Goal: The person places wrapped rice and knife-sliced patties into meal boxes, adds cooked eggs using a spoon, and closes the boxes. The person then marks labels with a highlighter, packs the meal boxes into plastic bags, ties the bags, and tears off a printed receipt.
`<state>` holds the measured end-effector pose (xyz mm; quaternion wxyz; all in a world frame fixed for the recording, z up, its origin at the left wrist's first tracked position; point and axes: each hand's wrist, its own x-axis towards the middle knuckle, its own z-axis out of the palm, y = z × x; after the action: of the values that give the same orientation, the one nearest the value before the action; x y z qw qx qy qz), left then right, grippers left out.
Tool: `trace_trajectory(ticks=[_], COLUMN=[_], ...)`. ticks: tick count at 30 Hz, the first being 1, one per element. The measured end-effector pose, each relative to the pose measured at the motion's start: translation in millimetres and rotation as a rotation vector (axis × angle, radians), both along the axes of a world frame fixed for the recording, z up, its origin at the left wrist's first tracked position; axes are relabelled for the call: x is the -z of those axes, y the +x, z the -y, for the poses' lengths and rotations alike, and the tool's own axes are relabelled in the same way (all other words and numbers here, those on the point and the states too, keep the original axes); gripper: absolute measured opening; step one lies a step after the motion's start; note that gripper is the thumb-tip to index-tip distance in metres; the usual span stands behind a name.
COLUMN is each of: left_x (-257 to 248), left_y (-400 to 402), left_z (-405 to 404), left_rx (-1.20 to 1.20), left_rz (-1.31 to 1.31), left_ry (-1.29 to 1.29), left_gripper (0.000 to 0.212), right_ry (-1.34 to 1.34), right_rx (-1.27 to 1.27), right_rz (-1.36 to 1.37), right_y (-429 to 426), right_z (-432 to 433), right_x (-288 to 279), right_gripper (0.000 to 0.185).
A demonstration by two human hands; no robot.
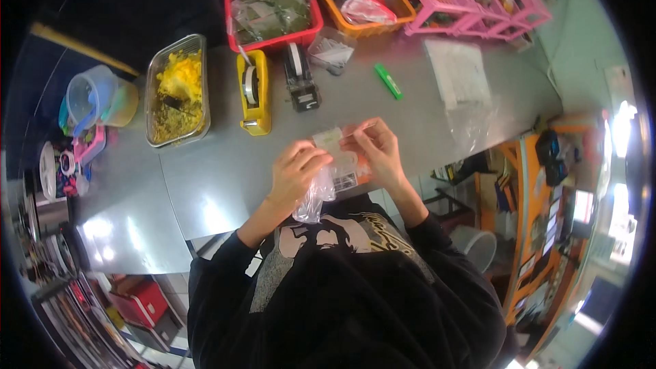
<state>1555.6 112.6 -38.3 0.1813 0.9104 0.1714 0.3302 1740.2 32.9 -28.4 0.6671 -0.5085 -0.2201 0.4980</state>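
Note:
My left hand (298,170) pinches a crumpled clear plastic bag (316,197) over the front edge of the steel table (220,174). Thumb and fingertips of my right hand (380,152) are pressed together at the upper right corner of a clear packet with an orange-and-white printed part (359,170). Whether the bag and the packet are one piece, I cannot tell. A pale label (328,138) shows between the two hands. Beyond them stand a yellow tape dispenser (263,95) and a black tape dispenser (302,84). Further right lies a green pen-like stick (388,82).
At left stands a clear tub (206,113) of yellow crumbly food. A red basket (316,23) with bagged green pieces, an orange basket (353,31) and a pink rack (461,20) line the back. Flat clear plastic bags (456,74) lie right, near a small clear box (333,51).

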Motion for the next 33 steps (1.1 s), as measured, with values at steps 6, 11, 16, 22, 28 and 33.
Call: trace_trajectory(ticks=[6, 11, 16, 22, 28, 33], left_x=[-4, -33, -25, -22, -7, -6], left_y=[3, 15, 18, 25, 24, 21], left_z=[-18, -34, -59, -70, -75, -76], left_rx=[0.172, 0.267, 0.486, 0.450, 0.444, 0.438], left_rz=[-0.114, -0.226, -0.133, -0.298, -0.297, -0.302], left_ry=[-0.176, -0.446, -0.651, -0.760, -0.885, -1.007], left_gripper=[0.028, 0.014, 0.009, 0.010, 0.013, 0.013], right_ry=[0.065, 0.180, 0.309, 0.166, 0.174, 0.200], right_rx=[-0.160, 0.003, 0.079, 0.266, 0.334, 0.314], right_rz=[0.245, 0.371, 0.527, 0.954, 0.910, 0.806], right_y=[-11, -25, -45, -57, -59, -57], right_z=[16, 27, 31, 21, 15, 16], right_x=[15, 23, 17, 9, 20, 29], right_gripper=[0.008, 0.007, 0.011, 0.015, 0.016, 0.016])
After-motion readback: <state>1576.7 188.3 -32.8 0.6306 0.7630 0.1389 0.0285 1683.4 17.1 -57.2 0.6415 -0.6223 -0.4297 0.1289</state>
